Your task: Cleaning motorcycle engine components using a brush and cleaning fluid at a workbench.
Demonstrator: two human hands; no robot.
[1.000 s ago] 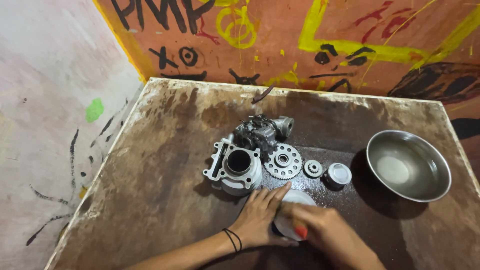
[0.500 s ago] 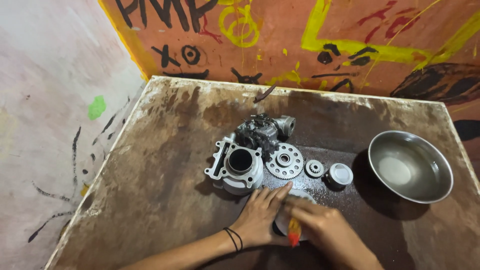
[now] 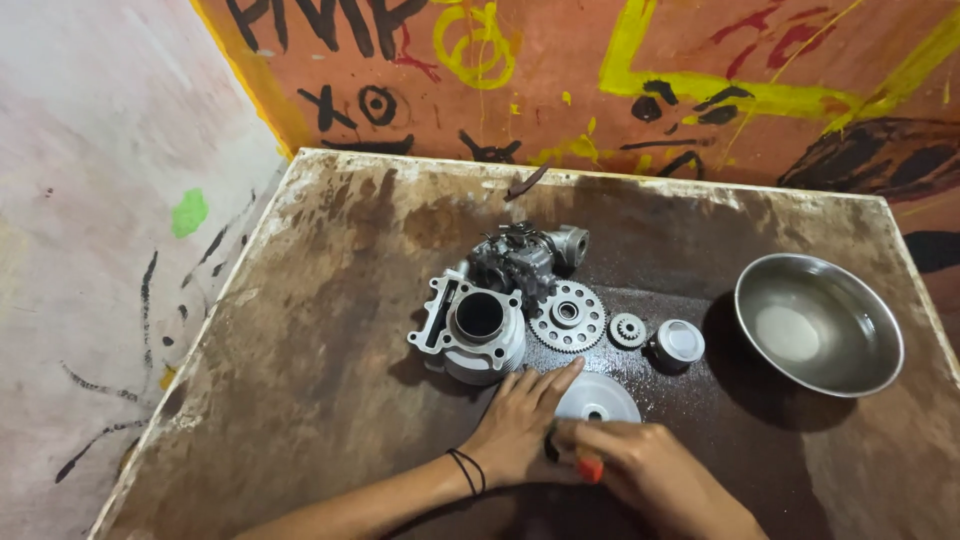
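Head view: both hands press on a pale round disc point(image 3: 598, 398) lying on the stained brown table point(image 3: 300, 380); the left hand point(image 3: 520, 430) lies flat beside it, the right hand point(image 3: 650, 470) pinches something orange-tipped, mostly hidden. Since earlier, the hands barely shifted. Behind stand a finned metal cylinder point(image 3: 470, 328) and a toothed sprocket point(image 3: 567, 315).

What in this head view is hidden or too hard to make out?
- White disc: near half hidden under both hands.
- Orange thing at the right hand: mostly covered by fingers, kind unclear.
- Right hand: wrist cut off by the bottom edge.
- Left hand: palm side hidden.
- Dark engine part: details too small.
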